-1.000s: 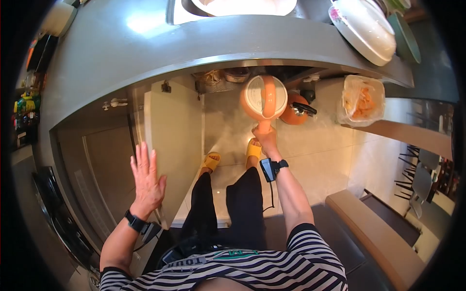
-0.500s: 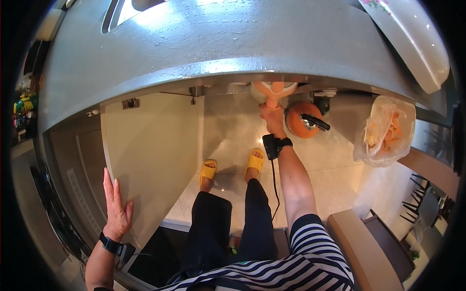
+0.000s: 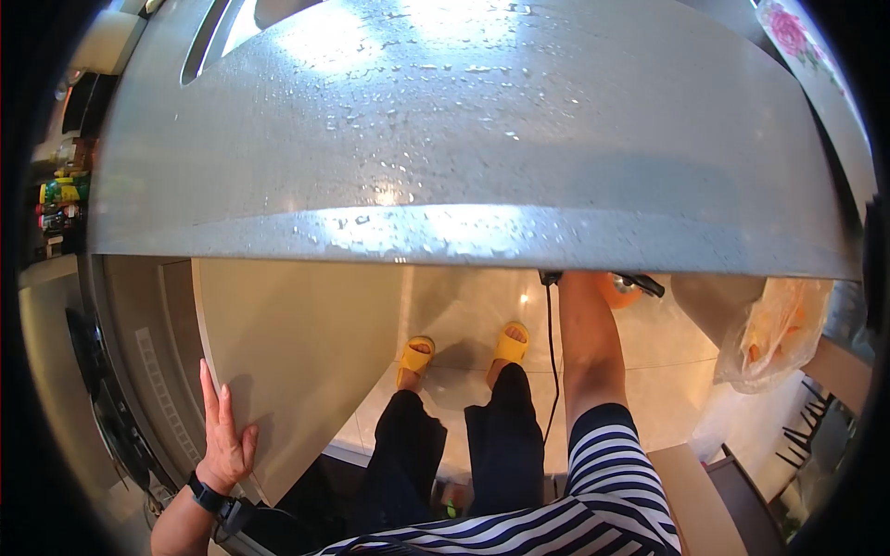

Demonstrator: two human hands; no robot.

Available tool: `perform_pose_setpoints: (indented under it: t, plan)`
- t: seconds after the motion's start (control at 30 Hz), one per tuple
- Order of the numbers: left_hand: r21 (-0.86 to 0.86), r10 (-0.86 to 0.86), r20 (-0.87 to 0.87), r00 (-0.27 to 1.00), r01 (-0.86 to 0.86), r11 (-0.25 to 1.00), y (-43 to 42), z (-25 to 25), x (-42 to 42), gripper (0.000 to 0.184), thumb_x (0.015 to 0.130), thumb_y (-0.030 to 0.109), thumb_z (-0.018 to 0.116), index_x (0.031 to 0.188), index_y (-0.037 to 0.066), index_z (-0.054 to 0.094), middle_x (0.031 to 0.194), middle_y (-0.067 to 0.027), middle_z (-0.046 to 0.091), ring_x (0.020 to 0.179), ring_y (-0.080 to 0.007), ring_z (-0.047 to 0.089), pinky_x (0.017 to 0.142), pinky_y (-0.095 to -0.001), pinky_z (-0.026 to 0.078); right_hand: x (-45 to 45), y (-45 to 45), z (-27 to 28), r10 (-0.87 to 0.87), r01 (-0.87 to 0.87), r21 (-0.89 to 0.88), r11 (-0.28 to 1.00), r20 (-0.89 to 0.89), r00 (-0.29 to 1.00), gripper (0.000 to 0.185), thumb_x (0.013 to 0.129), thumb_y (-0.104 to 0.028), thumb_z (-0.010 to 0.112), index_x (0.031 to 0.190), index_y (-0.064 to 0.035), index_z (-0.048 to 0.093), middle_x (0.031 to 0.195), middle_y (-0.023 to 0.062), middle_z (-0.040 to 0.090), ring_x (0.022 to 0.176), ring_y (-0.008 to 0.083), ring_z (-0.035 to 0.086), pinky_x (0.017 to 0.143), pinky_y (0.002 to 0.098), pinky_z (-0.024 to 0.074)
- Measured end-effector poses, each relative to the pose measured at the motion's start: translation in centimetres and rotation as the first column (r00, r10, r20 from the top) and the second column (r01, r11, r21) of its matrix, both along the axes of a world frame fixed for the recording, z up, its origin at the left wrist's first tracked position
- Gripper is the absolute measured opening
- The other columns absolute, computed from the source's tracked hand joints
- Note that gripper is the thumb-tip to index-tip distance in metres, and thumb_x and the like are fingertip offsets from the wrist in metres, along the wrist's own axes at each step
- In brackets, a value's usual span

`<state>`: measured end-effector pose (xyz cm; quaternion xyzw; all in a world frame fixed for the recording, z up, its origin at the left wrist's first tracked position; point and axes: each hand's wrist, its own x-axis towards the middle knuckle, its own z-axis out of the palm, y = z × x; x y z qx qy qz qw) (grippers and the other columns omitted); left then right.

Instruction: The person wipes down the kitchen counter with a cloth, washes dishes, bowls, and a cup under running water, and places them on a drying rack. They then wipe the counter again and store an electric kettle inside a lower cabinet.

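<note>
My left hand [image 3: 224, 437] lies with its fingers stretched out along the outer edge of an open, pale cabinet door [image 3: 297, 343]. My right arm [image 3: 591, 347] reaches down and forward under the counter edge. That edge hides my right hand, so I cannot see its fingers or anything in them. Beside the right forearm, an orange round thing [image 3: 619, 293] with a black handle [image 3: 644, 284] shows partly below the counter.
The wet metal counter [image 3: 445, 167] spans the upper view, with a sink opening [image 3: 222, 42] at upper left. A clear plastic bag [image 3: 777, 334] with orange scraps hangs at right. A flowered white container [image 3: 807, 46] stands upper right. My feet wear yellow slippers [image 3: 417, 352].
The view has shifted forward over the counter. My right hand, earlier seen closed on the orange handle of a partly hidden item, is now out of sight. The left hand stays at the door.
</note>
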<state>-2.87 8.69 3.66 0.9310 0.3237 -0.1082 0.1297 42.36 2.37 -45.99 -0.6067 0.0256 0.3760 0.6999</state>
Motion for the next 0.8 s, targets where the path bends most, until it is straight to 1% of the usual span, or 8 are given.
perform_pose_setpoints:
  t: [0.4,0.5,0.6,0.67,0.7,0.73,0.77,0.8]
  plan:
    - [-0.039,0.028,0.048,0.998,-0.026,0.999,-1.1,-0.5,0.1,0.088,0.072,-0.004,0.051,0.149,0.019,0.016,0.149,-0.0334,-0.003,0.138,-0.0511,0.008,0.109,-0.0535,0.021,3.0,0.0,-1.7,0.081,-0.07,-0.126,0.99,0.084,0.993,0.036,0.084,-0.026,0.064,0.112,-0.0062,0.053,0.101,0.0036,0.058,0.076,0.0145,0.057,0.06,0.0308,0.0481]
    - [-0.034,0.003,0.068,0.998,-0.001,0.999,-0.8,-1.5,0.0,0.09,0.069,-0.005,0.054,0.149,0.019,0.017,0.149,-0.0339,0.0,0.138,-0.0507,0.01,0.109,-0.0526,0.021,2.7,-1.1,-1.4,0.252,-0.162,-0.342,0.926,0.239,0.938,0.039,0.085,-0.027,0.063,0.116,-0.0058,0.052,0.104,0.0043,0.059,0.077,0.0148,0.057,0.06,0.0305,0.0487]
    - [-0.046,-0.03,0.102,0.994,0.035,0.998,-1.0,-3.6,0.3,0.088,0.068,-0.005,0.057,0.147,0.013,0.021,0.148,-0.0343,0.003,0.137,-0.0506,0.012,0.11,-0.0532,0.02,-0.7,-4.5,-1.1,0.574,-0.235,-0.634,0.736,0.402,0.713,0.042,0.086,-0.029,0.062,0.119,-0.0054,0.052,0.107,0.005,0.06,0.078,0.0151,0.058,0.061,0.0301,0.0492]
    - [-0.041,-0.017,0.104,0.994,0.021,0.999,-1.4,-4.6,1.1,0.086,0.068,-0.004,0.058,0.145,0.01,0.023,0.148,-0.0334,0.005,0.138,-0.0491,0.013,0.11,-0.0545,0.019,-5.7,-8.6,0.2,0.57,-0.341,-0.507,0.792,0.411,0.711,0.044,0.087,-0.029,0.062,0.122,-0.0051,0.052,0.109,0.0055,0.06,0.079,0.0153,0.059,0.061,0.0299,0.0496]
    - [-0.039,0.002,0.098,0.995,0.002,0.999,-2.2,-5.1,1.5,0.085,0.068,-0.003,0.059,0.144,0.008,0.024,0.148,-0.033,0.006,0.138,-0.0484,0.014,0.11,-0.0552,0.019,-9.4,-10.8,2.6,0.327,-0.268,-0.209,0.94,0.346,0.879,0.033,0.087,-0.026,0.064,0.109,-0.0027,0.06,0.088,0.0047,0.064,0.067,0.0107,0.057,0.055,0.0235,0.0455]
    - [-0.04,0.008,0.107,0.994,-0.003,0.999,-2.7,-6.0,1.9,0.083,0.069,-0.002,0.059,0.144,0.007,0.024,0.149,-0.032,0.006,0.138,-0.0473,0.014,0.109,-0.056,0.019,-10.8,-13.2,5.8,0.562,-0.47,-0.36,0.806,0.215,0.799,0.024,0.088,-0.024,0.063,0.1,-0.0024,0.064,0.076,0.0023,0.062,0.064,0.0102,0.055,0.056,0.0241,0.0443]
    - [-0.041,0.013,0.115,0.993,-0.008,0.999,-3.0,-7.1,2.3,0.081,0.07,-0.001,0.06,0.143,0.006,0.025,0.149,-0.0309,0.005,0.138,-0.0462,0.014,0.109,-0.0568,0.019,-12.6,-16.8,5.8,0.633,-0.593,-0.226,0.773,0.197,0.749,0.025,0.09,-0.026,0.061,0.093,-0.0016,0.065,0.077,0.0015,0.062,0.063,0.01,0.055,0.058,0.024,0.0445]
    - [-0.037,0.041,0.115,0.993,-0.037,0.999,-3.6,-7.7,2.8,0.08,0.071,0.0,0.06,0.143,0.005,0.026,0.15,-0.0299,0.005,0.139,-0.0451,0.014,0.109,-0.0577,0.019,-14.2,-19.4,8.0,0.743,-0.683,-0.334,0.65,0.089,0.663,0.025,0.091,-0.025,0.059,0.092,-0.0009,0.065,0.076,0.0015,0.062,0.064,0.0097,0.055,0.059,0.0243,0.0447]
